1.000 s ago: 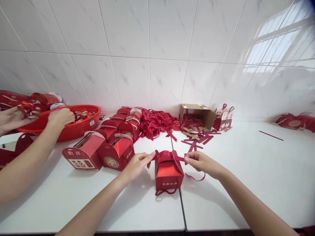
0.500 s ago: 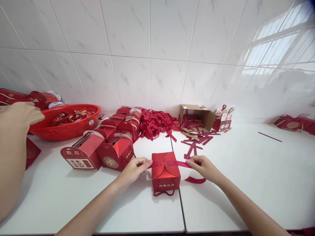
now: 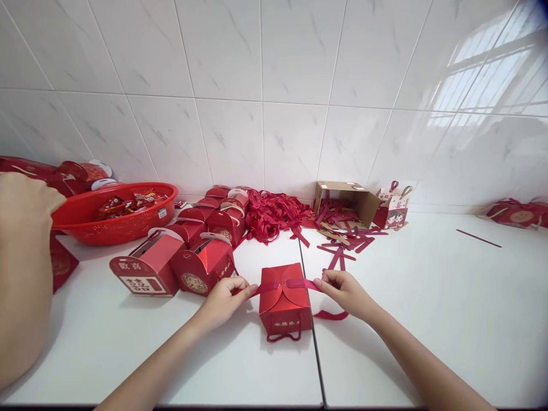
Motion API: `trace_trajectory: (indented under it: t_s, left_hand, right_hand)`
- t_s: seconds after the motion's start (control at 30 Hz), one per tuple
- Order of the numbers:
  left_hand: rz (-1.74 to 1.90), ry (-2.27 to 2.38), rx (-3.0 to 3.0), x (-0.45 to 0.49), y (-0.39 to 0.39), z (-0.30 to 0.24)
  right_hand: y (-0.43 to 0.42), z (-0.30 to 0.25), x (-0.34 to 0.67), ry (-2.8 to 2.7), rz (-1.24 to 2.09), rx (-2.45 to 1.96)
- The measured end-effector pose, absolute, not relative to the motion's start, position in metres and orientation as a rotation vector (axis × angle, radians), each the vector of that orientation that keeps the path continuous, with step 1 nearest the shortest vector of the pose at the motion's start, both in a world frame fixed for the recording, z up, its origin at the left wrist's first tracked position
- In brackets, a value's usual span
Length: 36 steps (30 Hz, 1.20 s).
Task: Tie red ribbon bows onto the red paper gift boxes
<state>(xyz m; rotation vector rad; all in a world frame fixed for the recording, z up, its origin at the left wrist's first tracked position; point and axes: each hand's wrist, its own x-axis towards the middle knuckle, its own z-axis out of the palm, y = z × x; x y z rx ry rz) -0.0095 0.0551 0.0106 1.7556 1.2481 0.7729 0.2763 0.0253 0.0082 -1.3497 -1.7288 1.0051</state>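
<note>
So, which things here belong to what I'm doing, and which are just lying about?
In the job:
closed red box
ribbon across its top, pinched by your left hand and right hand
probably the ribbon pile behind

Apparently just lying about:
cardboard box
patterned box beside it
thin strip at right
red basin, nearer another person's arm

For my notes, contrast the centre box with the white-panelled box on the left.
The centre box has its top flaps folded down; the white-panelled box has rounded flaps standing up. Ribbon crosses the centre box's top; none shows on the white-panelled box. Both are red.
</note>
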Motion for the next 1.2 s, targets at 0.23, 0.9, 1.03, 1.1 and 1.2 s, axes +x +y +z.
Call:
trace_trajectory:
  t_s: [0.23,0.9,1.03,1.1,1.2]
  left_hand:
    - [0.771,1.333,1.812,-0.002,0.054,-0.006]
    - [0.833,1.539,2.116,-0.035,0.017,0.011]
    - [0.704,1.551,2.129,-0.028,-0.001,0.024]
    - [0.505,1.371,2.093,-0.022,-0.01,0.03]
    - [0.454,1.22,1.954,-0.013,-0.015,0.028]
  right_hand:
    - [0.024,-0.004,0.274,-1.738,1.017,-1.353]
    - [0.0,-0.011,0.317,-1.661,0.667,-1.624]
    - [-0.011,0.0,0.31,-1.573,0.415,-1.621]
    - [-0.018,0.008,0.3,-1.671,0.675,-1.57]
    - [-0.025,0.01,0.283,-1.762,1.132,-1.448]
